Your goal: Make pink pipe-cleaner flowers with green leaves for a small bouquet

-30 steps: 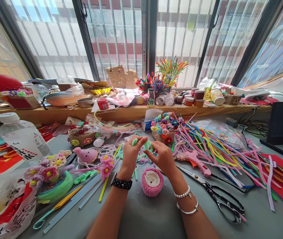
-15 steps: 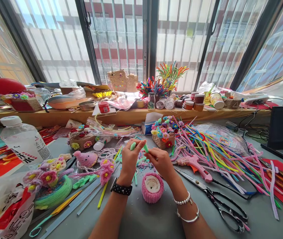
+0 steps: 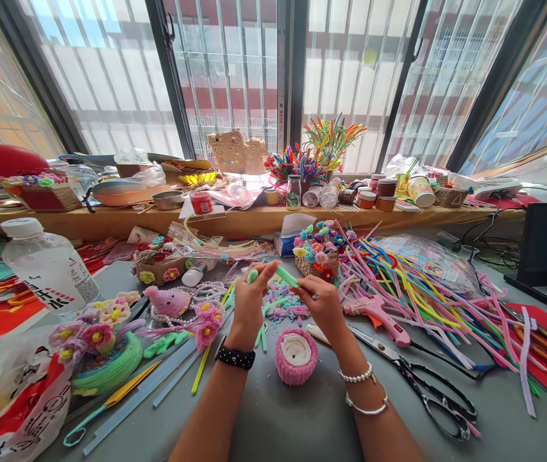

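Note:
Between both hands stretches a light green pipe cleaner [image 3: 286, 276]. My left hand [image 3: 250, 301] is closed on one part of it, and a green end pokes out beside the thumb. My right hand [image 3: 322, 307] pinches the other end between thumb and fingers. Below the hands, a round pink fuzzy pot [image 3: 297, 371] with a white coiled filling stands upright on the table, touched by neither hand. Small green and lilac clippings [image 3: 283, 307] lie scattered behind it.
To the right lie large scissors [image 3: 417, 378], a pink glue gun [image 3: 378, 317] and a heap of coloured pipe cleaners [image 3: 412, 282]. On the left are glue sticks [image 3: 143, 391], fuzzy flowers [image 3: 97, 337], a pink fuzzy figure [image 3: 170, 301] and a plastic bottle [image 3: 49, 269].
My right hand has moved slightly right, away from the left one, so a longer stretch of green pipe cleaner shows between them. A pale handle now shows beside my right wrist.

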Demonstrator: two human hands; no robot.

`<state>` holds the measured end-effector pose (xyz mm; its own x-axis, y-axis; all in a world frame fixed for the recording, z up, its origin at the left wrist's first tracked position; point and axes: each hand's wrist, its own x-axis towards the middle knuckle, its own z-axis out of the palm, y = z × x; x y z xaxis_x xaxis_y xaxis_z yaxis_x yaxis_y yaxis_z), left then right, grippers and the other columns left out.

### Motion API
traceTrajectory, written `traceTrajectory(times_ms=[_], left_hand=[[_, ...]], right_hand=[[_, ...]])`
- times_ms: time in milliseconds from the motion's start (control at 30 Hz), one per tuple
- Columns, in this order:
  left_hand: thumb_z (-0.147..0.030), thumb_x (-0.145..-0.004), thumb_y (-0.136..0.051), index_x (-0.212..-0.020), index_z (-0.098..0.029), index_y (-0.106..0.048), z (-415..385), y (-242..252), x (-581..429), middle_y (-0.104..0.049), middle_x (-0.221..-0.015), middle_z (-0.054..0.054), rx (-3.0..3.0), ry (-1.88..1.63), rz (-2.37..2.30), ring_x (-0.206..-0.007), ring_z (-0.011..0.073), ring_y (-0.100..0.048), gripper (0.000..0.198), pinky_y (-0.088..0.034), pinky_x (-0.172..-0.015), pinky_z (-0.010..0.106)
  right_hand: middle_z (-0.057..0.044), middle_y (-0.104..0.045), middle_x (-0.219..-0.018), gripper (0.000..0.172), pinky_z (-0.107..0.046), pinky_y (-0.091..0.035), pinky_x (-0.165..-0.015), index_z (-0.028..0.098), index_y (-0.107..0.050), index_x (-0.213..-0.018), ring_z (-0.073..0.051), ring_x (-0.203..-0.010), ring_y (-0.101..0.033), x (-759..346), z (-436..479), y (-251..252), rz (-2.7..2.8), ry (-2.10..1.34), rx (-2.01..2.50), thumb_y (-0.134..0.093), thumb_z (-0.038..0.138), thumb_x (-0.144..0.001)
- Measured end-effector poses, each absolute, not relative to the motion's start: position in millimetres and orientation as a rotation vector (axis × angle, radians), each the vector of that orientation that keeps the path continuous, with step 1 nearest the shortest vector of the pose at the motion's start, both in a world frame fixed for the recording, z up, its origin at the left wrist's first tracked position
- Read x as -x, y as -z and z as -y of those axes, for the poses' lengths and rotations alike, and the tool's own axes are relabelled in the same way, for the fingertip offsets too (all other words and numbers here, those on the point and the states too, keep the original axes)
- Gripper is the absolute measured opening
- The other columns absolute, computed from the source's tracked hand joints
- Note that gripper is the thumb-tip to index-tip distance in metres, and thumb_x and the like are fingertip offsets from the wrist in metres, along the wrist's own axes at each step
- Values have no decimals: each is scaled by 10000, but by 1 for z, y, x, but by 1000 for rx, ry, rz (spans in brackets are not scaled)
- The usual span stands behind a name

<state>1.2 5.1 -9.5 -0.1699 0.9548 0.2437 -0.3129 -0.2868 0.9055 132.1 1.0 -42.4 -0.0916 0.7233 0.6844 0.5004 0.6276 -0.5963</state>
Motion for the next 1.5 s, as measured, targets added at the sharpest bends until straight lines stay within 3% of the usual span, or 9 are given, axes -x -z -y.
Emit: traceTrajectory(times_ms=[200, 400, 567, 733, 933, 1133, 1233, 1400, 1500], left_hand=[[-330, -554, -689, -630, -141, -587, -9, 12, 2, -254, -444, -99, -935, -1667, -836, -391, 19, -185, 228, -159, -372, 179], [-347, -533, -698, -730, -140, -652, -8, 12, 0, -316, -453, -86, -991, -1621, -908, -397, 17, -211, 289, -156, -375, 180], [-380, -571, -660, -796, -169, -674, -8, 16, -1, -474, -567, -30, -1296, -1540, -1171, -457, 49, -360, 309, -276, -423, 184], [-316, -661, -600, -805, -215, -675, -9, 20, -3, -550, -867, 50, -1900, -1566, -1328, -791, 164, -518, 192, -393, -695, 260], [-289, -697, -555, -701, -184, -637, -11, 23, -3, -593, -746, 47, -2119, -1365, -1260, -727, 166, -543, 133, -402, -691, 268], [-314, -691, -531, -736, -164, -579, -11, 23, -3, -589, -772, 31, -1995, -1134, -1181, -740, 148, -527, 164, -410, -598, 207], [-316, -693, -518, -674, -153, -565, -11, 23, -3, -549, -667, -2, -2033, -1092, -1194, -644, 117, -490, 171, -387, -609, 204], [-376, -725, -445, -648, -140, -561, -11, 19, 3, -472, -537, -39, -1937, -916, -1149, -457, 72, -378, 274, -317, -453, 183], [-378, -755, -387, -599, -140, -571, -12, 15, 10, -511, -540, -19, -2050, -797, -1185, -496, 88, -435, 339, -335, -485, 185]], right_hand=[[17, -536, -521, 207, -208, -388, -436, 151, -619, -635, -89, -449, -462, -128, 0, 41, 1420, -921, 850, -588, 352, -675], [1, -591, -592, 179, -209, -397, -456, 155, -630, -682, -76, -464, -458, -132, -3, 41, 1109, -1056, 762, -583, 328, -678], [-19, -612, -663, 204, -229, -438, -500, 149, -623, -810, -95, -512, -503, -137, -8, 47, 1009, -926, 846, -577, 302, -683], [-52, -601, -791, 200, -256, -459, -580, 174, -638, -870, -145, -662, -557, -135, -4, 45, 1356, -502, 993, -488, 240, -757], [-45, -605, -799, 243, -257, -439, -690, 196, -640, -918, -146, -739, -564, -134, 0, 41, 1528, -203, 1020, -451, 135, -776], [-46, -626, -800, 242, -243, -440, -687, 184, -645, -902, -146, -735, -576, -132, 1, 42, 1526, -205, 1006, -456, 112, -770], [-39, -630, -800, 245, -242, -443, -691, 201, -647, -898, -145, -737, -579, -131, 2, 42, 1543, -223, 976, -459, 112, -768], [-32, -647, -816, 240, -234, -452, -672, 220, -653, -896, -143, -737, -591, -132, 0, 44, 1615, -324, 937, -473, 127, -768], [-39, -654, -798, 225, -232, -451, -653, 206, -656, -894, -145, -722, -595, -132, -1, 45, 1680, -384, 946, -482, 141, -767]])
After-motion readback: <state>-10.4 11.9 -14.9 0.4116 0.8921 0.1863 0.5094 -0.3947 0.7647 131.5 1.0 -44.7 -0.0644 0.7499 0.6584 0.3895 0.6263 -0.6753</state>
